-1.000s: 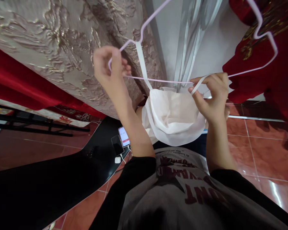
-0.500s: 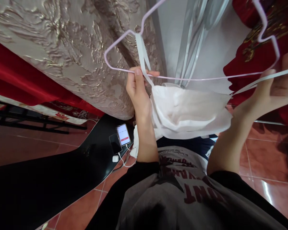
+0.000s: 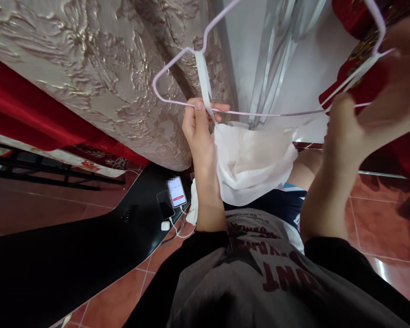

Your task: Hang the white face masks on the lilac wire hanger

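My left hand (image 3: 201,125) is closed around the lower bar of a pale pink clothes hanger (image 3: 172,68), thumb in front. A white garment with thin straps (image 3: 253,159), like a camisole, hangs below the bar. One strap (image 3: 203,77) loops over the hanger's left notch, running down past my left fingers. The other strap (image 3: 353,79) reaches up to the notch on the right. Beside that end is my right hand (image 3: 376,105), blurred, thumb and fingers apart around the strap. Its fingertips are smeared near the hanger's end.
A shiny beige patterned cloth (image 3: 89,77) hangs at the upper left. On a black bench (image 3: 82,255) lie a lit phone (image 3: 177,192), a dark phone (image 3: 165,204) and a small white case (image 3: 165,225) with cables. Red fabric (image 3: 351,23) hangs at the right; the floor is red tile (image 3: 376,218).
My right hand has risen and turned, bringing the right strap up onto the hanger's right notch. The garment's right side has swung inward. My left hand keeps its grip.
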Motion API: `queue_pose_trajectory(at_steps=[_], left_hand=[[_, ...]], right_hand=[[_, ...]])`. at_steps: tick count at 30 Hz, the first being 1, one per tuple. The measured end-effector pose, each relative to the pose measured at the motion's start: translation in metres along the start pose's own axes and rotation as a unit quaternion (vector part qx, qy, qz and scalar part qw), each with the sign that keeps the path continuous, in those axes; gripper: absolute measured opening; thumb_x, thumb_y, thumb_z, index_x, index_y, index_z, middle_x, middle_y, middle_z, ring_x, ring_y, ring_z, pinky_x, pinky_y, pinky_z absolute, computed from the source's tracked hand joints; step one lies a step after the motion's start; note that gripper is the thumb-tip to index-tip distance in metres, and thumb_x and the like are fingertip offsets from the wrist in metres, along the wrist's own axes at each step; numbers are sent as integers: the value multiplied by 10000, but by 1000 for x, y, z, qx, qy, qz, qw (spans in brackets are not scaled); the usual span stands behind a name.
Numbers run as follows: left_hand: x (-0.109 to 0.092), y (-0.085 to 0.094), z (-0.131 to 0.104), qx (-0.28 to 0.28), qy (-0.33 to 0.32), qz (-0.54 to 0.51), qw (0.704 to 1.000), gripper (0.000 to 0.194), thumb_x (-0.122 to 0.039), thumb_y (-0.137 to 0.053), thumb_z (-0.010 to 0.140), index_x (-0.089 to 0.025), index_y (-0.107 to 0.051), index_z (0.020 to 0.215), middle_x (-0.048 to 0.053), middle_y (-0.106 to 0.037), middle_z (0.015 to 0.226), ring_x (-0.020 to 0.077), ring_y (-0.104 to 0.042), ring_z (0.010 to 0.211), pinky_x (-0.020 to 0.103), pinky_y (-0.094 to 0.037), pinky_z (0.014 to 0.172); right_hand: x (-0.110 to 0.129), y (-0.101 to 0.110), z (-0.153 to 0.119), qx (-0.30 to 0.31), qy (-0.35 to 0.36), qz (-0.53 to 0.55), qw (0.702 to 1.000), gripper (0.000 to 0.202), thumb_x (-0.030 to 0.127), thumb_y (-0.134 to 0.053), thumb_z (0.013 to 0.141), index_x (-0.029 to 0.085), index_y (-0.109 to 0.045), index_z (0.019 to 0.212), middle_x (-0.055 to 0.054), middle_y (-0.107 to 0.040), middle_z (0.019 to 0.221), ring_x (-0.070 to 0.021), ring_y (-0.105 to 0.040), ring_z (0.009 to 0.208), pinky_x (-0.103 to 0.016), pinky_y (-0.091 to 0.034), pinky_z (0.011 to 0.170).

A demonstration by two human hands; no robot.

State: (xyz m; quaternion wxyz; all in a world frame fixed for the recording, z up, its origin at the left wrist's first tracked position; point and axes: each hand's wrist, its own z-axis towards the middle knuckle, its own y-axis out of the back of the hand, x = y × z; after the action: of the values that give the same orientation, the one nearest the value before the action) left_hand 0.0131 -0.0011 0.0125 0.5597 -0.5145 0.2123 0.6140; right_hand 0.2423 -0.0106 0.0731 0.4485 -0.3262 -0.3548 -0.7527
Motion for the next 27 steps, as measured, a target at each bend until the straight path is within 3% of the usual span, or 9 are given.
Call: queue_pose_trajectory(at_steps=[6, 9, 12, 14, 17, 20, 23, 25, 27], left_hand=[[4, 22, -3, 75, 8, -28, 997, 350, -641, -727, 1111, -306, -811, 1050, 59, -844, 1052, 265, -768, 921, 437, -590, 919], [-15, 37, -7, 129, 46, 7, 991, 356, -603, -773, 1096, -271, -867, 1011, 62, -834, 975, 246, -792, 930, 382, -611, 887], [-47, 39, -5, 141, 47, 9, 989, 281, -485, -792, 1111, -257, -865, 965, 50, -802, 887, 211, -766, 837, 297, -551, 688], [-66, 35, 4, 131, 54, -51, 989, 274, -393, -697, 1174, -232, -853, 1015, 65, -812, 939, 199, -757, 824, 272, -472, 567], [-79, 32, 22, 69, 68, -160, 982, 418, -227, -421, 1257, -197, -815, 1120, 73, -842, 1188, 195, -786, 993, 266, -469, 537], [-66, 39, 31, -27, -2, -175, 984, 386, -163, -435, 1232, -261, -801, 1160, -13, -818, 1355, 201, -749, 1243, 268, -535, 617], [-40, 48, 26, -123, -49, -128, 983, 183, -179, -701, 1112, -315, -813, 1160, -50, -828, 1337, 199, -745, 1169, 272, -481, 588], [-26, 47, 18, -122, -16, -93, 988, 115, -241, -782, 1070, -296, -827, 1160, -10, -842, 1302, 177, -738, 980, 273, -412, 548], [-20, 40, 10, -59, 30, -77, 995, 144, -361, -748, 1119, -249, -834, 1148, 57, -850, 1249, 162, -704, 831, 281, -365, 523]], right_hand=[[-17, -29, -33, 43, 39, -63, 996, 221, 499, -721, 1028, 341, -780, 1170, -26, -751, 981, -287, -722, 1113, -566, -549, 1114], [-34, -28, -38, 58, 108, -120, 985, 185, 464, -704, 1034, 333, -820, 1095, -14, -784, 980, -260, -711, 1022, -577, -499, 1129], [-41, -27, -39, 60, 166, -151, 973, 214, 418, -653, 1077, 326, -836, 1139, -18, -823, 1017, -235, -710, 972, -532, -493, 1056], [-41, -27, -40, 62, 194, -153, 967, 225, 403, -641, 1092, 318, -829, 1183, -18, -841, 1032, -226, -718, 964, -505, -490, 1021], [-39, -29, -44, 59, 212, -150, 964, 242, 399, -627, 1103, 310, -818, 1222, -14, -851, 1059, -227, -735, 979, -496, -484, 1017], [-40, -29, -47, 61, 204, -158, 964, 254, 409, -621, 1101, 330, -812, 1249, -9, -851, 1102, -236, -745, 1017, -508, -483, 1050], [-40, -30, -49, 74, 201, -157, 964, 279, 399, -609, 1103, 342, -791, 1306, -12, -851, 1156, -248, -751, 1072, -525, -490, 1081], [-38, -32, -50, 82, 209, -151, 963, 302, 377, -609, 1103, 342, -769, 1356, -20, -847, 1213, -259, -758, 1111, -541, -503, 1093], [-34, -35, -52, 88, 221, -144, 961, 334, 370, -633, 1093, 349, -743, 1408, -31, -842, 1264, -270, -765, 1154, -559, -514, 1113]])
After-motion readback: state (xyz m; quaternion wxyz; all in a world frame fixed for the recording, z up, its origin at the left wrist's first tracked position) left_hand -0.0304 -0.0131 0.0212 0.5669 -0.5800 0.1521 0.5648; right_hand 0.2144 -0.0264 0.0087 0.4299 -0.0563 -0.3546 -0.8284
